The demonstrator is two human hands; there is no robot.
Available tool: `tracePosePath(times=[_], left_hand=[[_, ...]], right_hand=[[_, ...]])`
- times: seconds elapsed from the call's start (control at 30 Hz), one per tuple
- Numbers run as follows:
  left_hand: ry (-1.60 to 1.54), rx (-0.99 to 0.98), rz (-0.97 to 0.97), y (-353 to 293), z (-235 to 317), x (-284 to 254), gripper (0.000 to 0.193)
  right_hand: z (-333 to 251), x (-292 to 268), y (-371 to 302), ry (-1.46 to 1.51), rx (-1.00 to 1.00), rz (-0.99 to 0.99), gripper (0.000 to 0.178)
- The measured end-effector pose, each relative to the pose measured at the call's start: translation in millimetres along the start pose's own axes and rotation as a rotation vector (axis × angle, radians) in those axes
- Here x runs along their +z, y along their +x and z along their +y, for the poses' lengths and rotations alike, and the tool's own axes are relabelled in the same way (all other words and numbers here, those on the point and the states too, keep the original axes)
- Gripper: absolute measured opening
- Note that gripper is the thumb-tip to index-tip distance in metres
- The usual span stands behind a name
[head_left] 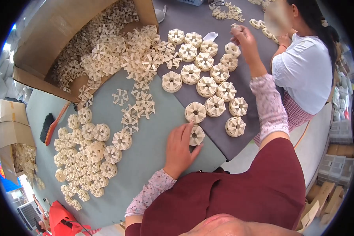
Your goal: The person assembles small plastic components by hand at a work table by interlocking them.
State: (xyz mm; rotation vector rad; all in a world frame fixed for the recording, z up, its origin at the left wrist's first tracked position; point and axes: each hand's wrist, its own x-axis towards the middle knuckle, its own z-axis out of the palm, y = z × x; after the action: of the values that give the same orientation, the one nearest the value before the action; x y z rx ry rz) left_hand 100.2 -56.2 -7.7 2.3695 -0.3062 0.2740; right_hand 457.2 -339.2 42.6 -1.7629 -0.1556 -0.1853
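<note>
My left hand rests at the near edge of the table, its thumb and fingers set around a round cream plastic part with radial spokes. A similar spoked part lies just beyond its fingertips. Out to the far right, my raised right hand pinches a small cream piece whose exact shape I cannot make out. Below that hand lies a cream ring without visible spokes. Several spoked round parts stand in loose rows between my two hands.
A tipped cardboard box spills flat spoked pieces over the far left. Many assembled round parts cluster at left, near a brush. Another person works at the right. Small loose pieces lie at the back.
</note>
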Motion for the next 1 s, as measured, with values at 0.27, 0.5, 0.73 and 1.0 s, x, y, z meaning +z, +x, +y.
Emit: tracePosePath(times=[0.27,0.5,0.73,1.0], left_hand=[[0.156,-0.257,0.256,-16.4,-27.8,-60.0,0.077],[-0.052,-0.031,0.130,57.6,7.4,-34.9,0.079],[-0.090,-0.057,0.018,70.2,1.5,4.9,0.082],[-0.209,0.046,0.137,102.8,44.6,28.9,0.083]], right_hand=[[-91.7,99.9,-302.9,-0.450,-0.455,-0.957,0.067],[-81.2,55.0,-322.4,-0.624,-0.598,-0.344,0.071],[-38.1,-4.0,-329.2,-0.715,-0.297,-0.035,0.070],[-22.8,-17.7,-254.5,-0.756,-0.330,0.009,0.071]])
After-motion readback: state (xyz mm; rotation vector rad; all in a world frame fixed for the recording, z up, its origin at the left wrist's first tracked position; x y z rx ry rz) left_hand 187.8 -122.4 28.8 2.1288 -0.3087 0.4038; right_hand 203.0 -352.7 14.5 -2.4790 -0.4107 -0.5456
